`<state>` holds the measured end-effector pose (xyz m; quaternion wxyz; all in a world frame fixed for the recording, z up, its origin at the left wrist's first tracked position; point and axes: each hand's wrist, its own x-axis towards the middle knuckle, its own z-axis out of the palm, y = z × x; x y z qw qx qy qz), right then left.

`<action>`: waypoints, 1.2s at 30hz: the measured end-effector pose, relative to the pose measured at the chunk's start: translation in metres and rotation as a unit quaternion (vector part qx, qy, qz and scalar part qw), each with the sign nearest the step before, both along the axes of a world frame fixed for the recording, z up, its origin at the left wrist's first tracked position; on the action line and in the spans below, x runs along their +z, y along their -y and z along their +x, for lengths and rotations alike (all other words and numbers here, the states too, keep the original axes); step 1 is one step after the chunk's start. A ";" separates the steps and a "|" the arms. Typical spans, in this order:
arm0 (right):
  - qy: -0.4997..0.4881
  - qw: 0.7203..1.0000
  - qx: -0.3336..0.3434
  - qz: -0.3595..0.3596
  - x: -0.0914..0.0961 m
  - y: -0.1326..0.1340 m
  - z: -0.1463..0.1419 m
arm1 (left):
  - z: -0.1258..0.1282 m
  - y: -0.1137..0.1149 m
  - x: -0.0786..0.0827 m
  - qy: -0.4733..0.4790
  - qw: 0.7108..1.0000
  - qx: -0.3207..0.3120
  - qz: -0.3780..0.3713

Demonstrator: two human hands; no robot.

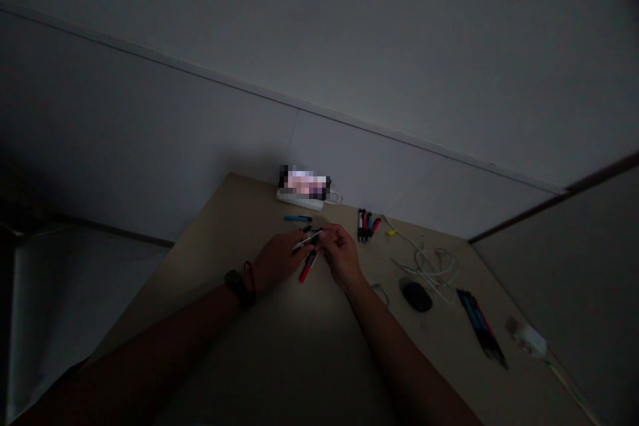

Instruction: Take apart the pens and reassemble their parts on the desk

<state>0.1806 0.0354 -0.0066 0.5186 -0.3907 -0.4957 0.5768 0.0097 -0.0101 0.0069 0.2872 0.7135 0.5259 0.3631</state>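
Observation:
Both hands meet over the middle of the dim table. My left hand [279, 256], with a dark watch and a thin band at its wrist, is closed on a slim pen [307, 239] with a pale barrel and a dark end. The fingers of my right hand [341, 253] pinch the dark end of that same pen. Just below the hands lies a red pen or marker [307, 268] with a dark upper part. A blue pen [298, 218] rests a little beyond my left hand. Small dark pieces beside the fingers are too dim to name.
A lit phone [304, 183], its screen blurred, leans on a white block [299, 200] near the wall. To the right are several pens [368, 225], a tangled white cable [429, 266], a black mouse [416, 296], another bundle of pens [482, 326] and a white plug [530, 338].

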 end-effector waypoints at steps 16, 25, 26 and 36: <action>0.016 1.000 -0.008 0.010 -0.003 -0.001 0.001 | 0.000 0.000 0.000 0.007 1.000 -0.013 0.004; 0.008 1.000 -0.013 0.003 -0.001 0.000 0.000 | -0.001 0.001 0.000 -0.003 1.000 -0.019 0.008; 0.008 1.000 -0.015 0.002 0.000 0.000 0.000 | -0.001 0.001 0.000 0.000 1.000 -0.018 0.009; 0.026 0.998 -0.052 0.039 -0.008 -0.003 0.001 | -0.001 -0.004 -0.007 0.074 0.996 0.032 0.030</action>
